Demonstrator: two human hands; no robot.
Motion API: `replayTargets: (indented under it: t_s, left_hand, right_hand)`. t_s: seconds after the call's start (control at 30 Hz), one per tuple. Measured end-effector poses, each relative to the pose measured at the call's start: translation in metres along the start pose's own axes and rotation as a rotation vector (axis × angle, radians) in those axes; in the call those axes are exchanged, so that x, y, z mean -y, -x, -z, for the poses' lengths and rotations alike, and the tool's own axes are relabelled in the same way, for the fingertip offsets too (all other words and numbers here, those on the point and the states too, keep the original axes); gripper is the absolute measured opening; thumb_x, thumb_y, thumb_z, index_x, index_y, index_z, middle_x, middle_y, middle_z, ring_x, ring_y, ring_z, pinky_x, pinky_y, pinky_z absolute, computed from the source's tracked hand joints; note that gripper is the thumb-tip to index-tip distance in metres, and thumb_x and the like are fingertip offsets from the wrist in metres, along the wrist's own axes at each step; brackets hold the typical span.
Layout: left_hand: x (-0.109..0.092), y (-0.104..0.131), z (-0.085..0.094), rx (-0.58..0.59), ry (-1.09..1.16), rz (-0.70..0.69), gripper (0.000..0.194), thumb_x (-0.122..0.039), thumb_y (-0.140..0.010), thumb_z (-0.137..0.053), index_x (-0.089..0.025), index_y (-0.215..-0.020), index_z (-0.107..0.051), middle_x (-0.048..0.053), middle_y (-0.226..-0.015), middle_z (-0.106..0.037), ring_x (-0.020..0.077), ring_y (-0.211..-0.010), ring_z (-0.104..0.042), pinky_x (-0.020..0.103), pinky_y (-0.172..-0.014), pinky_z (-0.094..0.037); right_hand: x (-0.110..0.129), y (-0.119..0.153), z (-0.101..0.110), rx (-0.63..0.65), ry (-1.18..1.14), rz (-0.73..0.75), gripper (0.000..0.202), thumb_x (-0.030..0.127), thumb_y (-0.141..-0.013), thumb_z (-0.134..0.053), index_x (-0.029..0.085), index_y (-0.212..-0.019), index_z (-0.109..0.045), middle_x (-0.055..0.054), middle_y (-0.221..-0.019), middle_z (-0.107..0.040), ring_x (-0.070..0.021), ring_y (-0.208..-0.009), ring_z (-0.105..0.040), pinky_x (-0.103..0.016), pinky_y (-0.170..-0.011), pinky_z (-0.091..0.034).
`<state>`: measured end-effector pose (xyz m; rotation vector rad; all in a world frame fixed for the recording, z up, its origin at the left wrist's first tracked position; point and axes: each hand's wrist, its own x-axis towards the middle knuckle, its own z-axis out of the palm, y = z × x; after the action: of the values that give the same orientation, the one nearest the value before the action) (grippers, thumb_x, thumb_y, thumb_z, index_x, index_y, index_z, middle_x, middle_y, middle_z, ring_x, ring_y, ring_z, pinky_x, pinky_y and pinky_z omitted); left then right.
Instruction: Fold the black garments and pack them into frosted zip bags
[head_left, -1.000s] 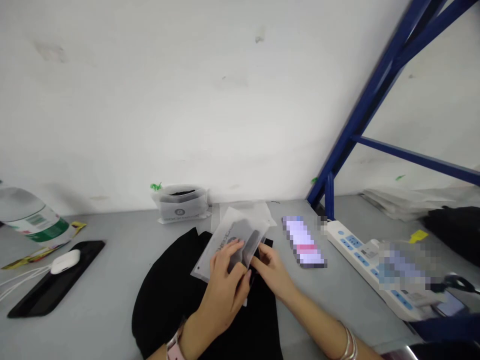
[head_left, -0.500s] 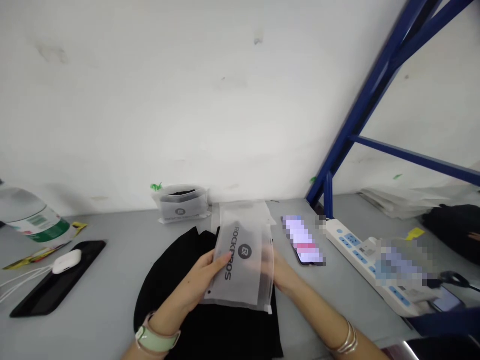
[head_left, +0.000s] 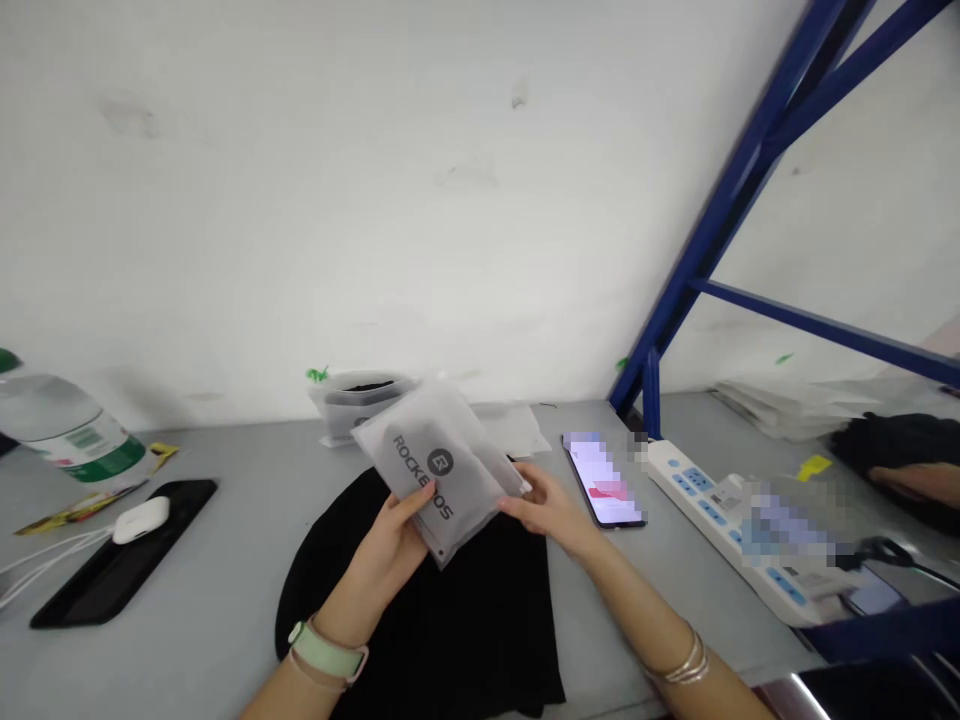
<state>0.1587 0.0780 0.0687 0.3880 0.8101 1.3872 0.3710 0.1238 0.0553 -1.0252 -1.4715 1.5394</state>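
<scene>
A frosted white bag (head_left: pixel 427 440) with black lettering and a round logo hangs tilted over the black cloth (head_left: pixel 465 630). My left hand (head_left: pixel 401 535) grips its lower left side, thumb on the front and fingers behind. At the bag's right edge, by the zip slider, my right hand (head_left: pixel 544 508) pinches it between thumb and fingers. Behind it, against the wall, an open frosted pouch (head_left: pixel 341 405) with something black inside stands partly hidden. Flat translucent bags (head_left: pixel 517 428) lie on the grey table (head_left: pixel 225 580) behind my right hand.
A lit phone (head_left: pixel 606 480) and a white power strip (head_left: pixel 720 520) lie right, beside a blue metal frame (head_left: pixel 651 395). To the left are a bottle (head_left: pixel 67 425), a black phone (head_left: pixel 124 560) and a white earphone case (head_left: pixel 141 519). Another person's hand (head_left: pixel 919 480) touches black cloth at far right.
The bag has been raised and turned, its top now leaning left. My right hand has come out from behind it to its right edge.
</scene>
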Motion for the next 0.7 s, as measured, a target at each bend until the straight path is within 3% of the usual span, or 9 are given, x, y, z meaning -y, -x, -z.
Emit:
replayTargets:
  t_s: [0.07, 0.17, 0.23, 0.33, 0.47, 0.57, 0.7]
  left_hand:
    - [-0.005, -0.003, 0.002, 0.057, 0.047, -0.064, 0.027, -0.013, -0.075, -0.077, -0.017, -0.101, -0.070, 0.006, -0.105, -0.075, 0.0238, -0.099, -0.070, 0.034, -0.089, -0.057]
    - [-0.025, -0.009, 0.012, 0.053, 0.081, -0.231, 0.031, -0.010, -0.075, -0.073, -0.020, -0.104, -0.068, 0.004, -0.107, -0.074, 0.0231, -0.107, -0.067, 0.034, -0.094, -0.055]
    - [-0.045, -0.015, 0.025, -0.099, 0.026, -0.373, 0.029, -0.012, -0.080, -0.068, -0.022, -0.107, -0.066, 0.004, -0.109, -0.073, 0.0206, -0.109, -0.066, 0.032, -0.095, -0.054]
    - [-0.072, -0.024, 0.053, -0.417, -0.120, -0.530, 0.032, -0.013, -0.085, -0.065, -0.024, -0.115, -0.059, 0.005, -0.113, -0.069, 0.0168, -0.108, -0.066, 0.033, -0.098, -0.053]
    - [-0.086, -0.035, 0.088, -0.630, -0.257, -0.664, 0.042, -0.011, -0.080, -0.071, -0.023, -0.117, -0.057, 0.007, -0.130, -0.059, 0.0159, -0.117, -0.061, 0.034, -0.107, -0.045]
    - [-0.083, -0.045, 0.104, -0.654, -0.398, -0.688, 0.030, -0.017, -0.079, -0.071, -0.018, -0.108, -0.064, 0.010, -0.131, -0.060, 0.0215, -0.118, -0.062, 0.038, -0.105, -0.048]
    - [-0.081, -0.052, 0.112, -0.642, -0.604, -0.673, 0.035, -0.030, -0.079, -0.071, -0.018, -0.111, -0.067, 0.010, -0.120, -0.068, 0.0276, -0.120, -0.061, 0.044, -0.104, -0.048]
  right_hand:
    - [0.008, -0.009, -0.015, 0.061, -0.027, 0.006, 0.041, 0.049, -0.075, -0.075, 0.016, -0.097, -0.064, 0.004, -0.056, -0.058, -0.0071, -0.041, -0.042, -0.019, -0.037, -0.030]
    - [0.029, -0.036, -0.041, -0.056, -0.071, 0.159, 0.036, 0.051, -0.078, -0.069, 0.016, -0.081, -0.061, 0.003, -0.052, -0.056, -0.0113, -0.044, -0.053, -0.021, -0.038, -0.042]
    - [0.043, -0.062, -0.056, -0.102, -0.086, 0.232, 0.034, 0.052, -0.077, -0.067, 0.019, -0.079, -0.058, 0.003, -0.058, -0.057, -0.0135, -0.053, -0.059, -0.023, -0.044, -0.049]
    - [0.054, -0.104, -0.076, -0.092, -0.090, 0.276, 0.034, 0.051, -0.077, -0.066, 0.022, -0.072, -0.049, 0.004, -0.065, -0.055, -0.0157, -0.063, -0.065, -0.026, -0.051, -0.056]
    - [0.040, -0.139, -0.102, -0.070, -0.053, 0.268, 0.036, 0.047, -0.078, -0.065, 0.023, -0.066, -0.042, 0.005, -0.065, -0.052, -0.0161, -0.059, -0.065, -0.028, -0.049, -0.057]
    - [0.020, -0.148, -0.119, -0.089, -0.025, 0.227, 0.033, 0.044, -0.082, -0.062, 0.023, -0.067, -0.041, 0.004, -0.064, -0.051, -0.0173, -0.058, -0.065, -0.031, -0.052, -0.058]
    - [0.005, -0.148, -0.127, -0.127, 0.031, 0.162, 0.023, 0.041, -0.086, -0.056, 0.022, -0.077, -0.048, 0.000, -0.076, -0.058, -0.0189, -0.059, -0.067, -0.035, -0.054, -0.060]
